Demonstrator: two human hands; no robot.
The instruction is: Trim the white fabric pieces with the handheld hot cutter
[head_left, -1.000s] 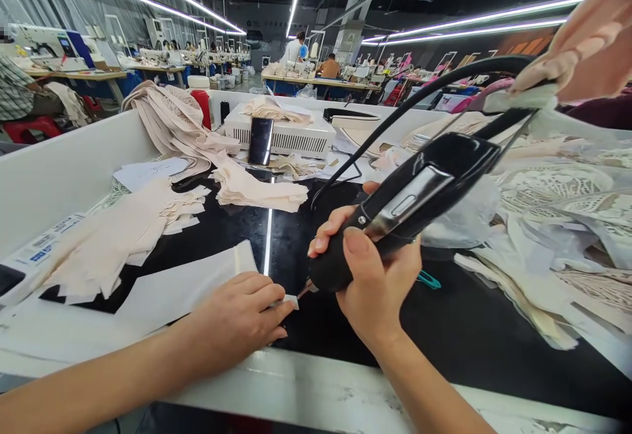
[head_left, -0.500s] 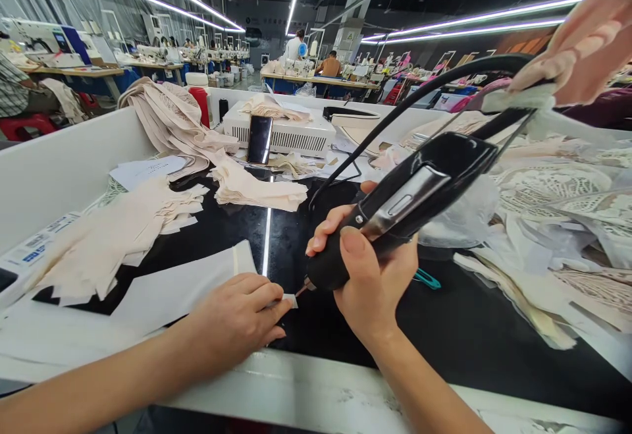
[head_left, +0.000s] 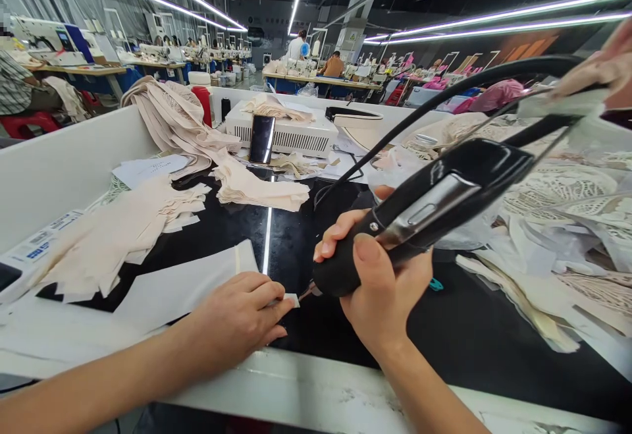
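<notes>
My right hand point(head_left: 378, 282) grips a black corded hand tool point(head_left: 429, 200) with a silver panel, held slanted with its thin metal tip point(head_left: 307, 291) down at the black tabletop. My left hand point(head_left: 237, 319) lies flat, fingers pressing a small white fabric piece point(head_left: 291, 299) right beside the tool's tip. A larger white fabric sheet point(head_left: 182, 282) runs under and to the left of that hand. The tool's black cable point(head_left: 444, 91) arcs up to the right.
Beige fabric cut pieces point(head_left: 113, 236) are piled at left, more folded ones point(head_left: 257, 190) behind. A white machine box point(head_left: 291, 134) with a phone point(head_left: 260, 139) leaning on it stands at the back. Lace pieces point(head_left: 557, 197) heap at right. Another person's hand point(head_left: 600, 68) shows top right.
My right hand and the tool shifted slightly right and the view drifted; the tip stays at the small fabric piece. My left hand has not moved.
</notes>
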